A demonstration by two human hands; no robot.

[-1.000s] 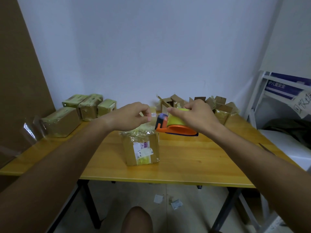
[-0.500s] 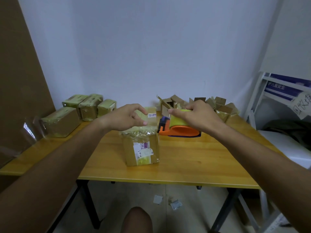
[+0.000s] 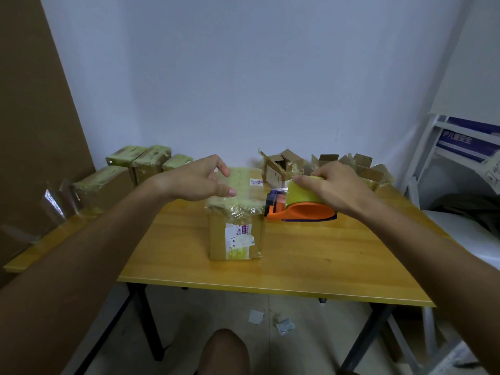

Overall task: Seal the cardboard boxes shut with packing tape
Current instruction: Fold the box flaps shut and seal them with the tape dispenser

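A small cardboard box (image 3: 235,234) stands upright mid-table, its top wrapped in yellowish clear tape and a white label on its front. My left hand (image 3: 197,181) hovers over the box's top left, fingers spread, holding nothing. Just right of the box, an orange tape dispenser (image 3: 305,211) with a yellow tape roll rests on the wooden table (image 3: 311,261). My right hand (image 3: 332,185) grips the roll from above. A short clear strip of tape runs from the roll toward the box top.
Several taped boxes (image 3: 140,163) sit at the back left, with loose clear tape strips (image 3: 54,201) at the left edge. Open cardboard boxes (image 3: 359,169) crowd the back right. A white rack (image 3: 433,147) stands on the right. Paper scraps lie on the floor.
My left hand let go of the tape end and opened, drifting left over the box. The dispenser and my right hand came down to the table beside the box.
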